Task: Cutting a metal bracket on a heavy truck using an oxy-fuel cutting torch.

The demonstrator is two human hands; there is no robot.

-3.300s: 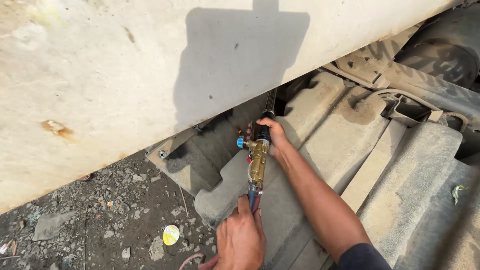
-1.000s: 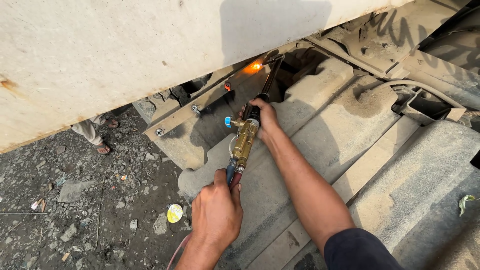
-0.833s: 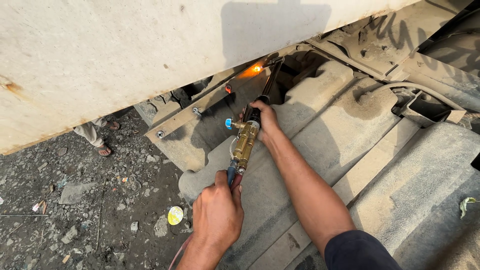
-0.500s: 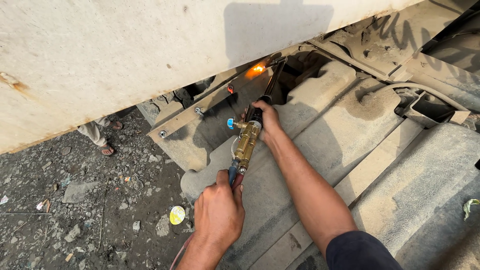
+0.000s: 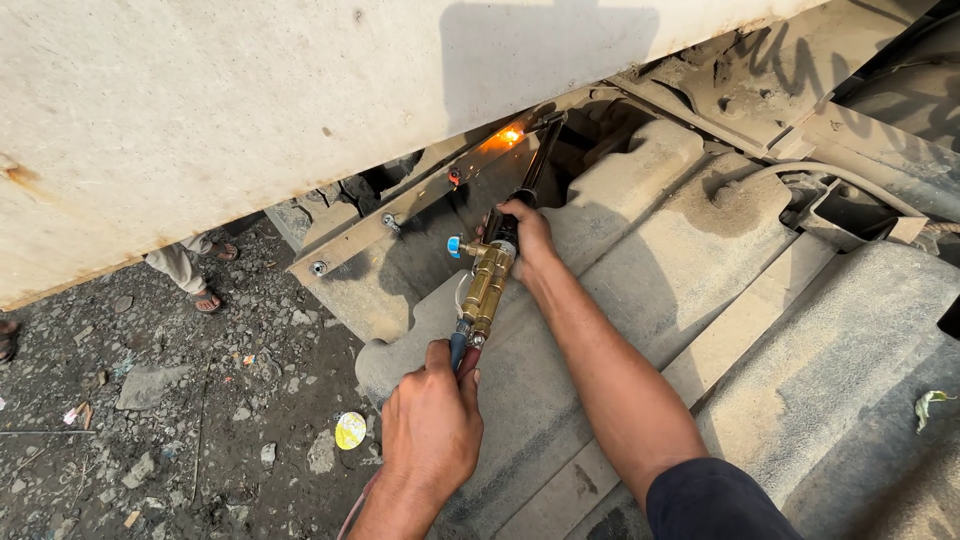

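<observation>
A pale, rust-spotted body panel point(image 5: 250, 110) spans the top. Below lies dusty gravel ground point(image 5: 170, 420) with a round yellow lid point(image 5: 350, 431) and a flat stone point(image 5: 150, 385). A bystander's sandalled foot point(image 5: 205, 298) stands nearby.

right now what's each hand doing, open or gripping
Left hand: closed around the hoses at the rear of the brass torch.
Right hand: closed on the torch's front, near the dark neck; flame burns at the tip.
</observation>
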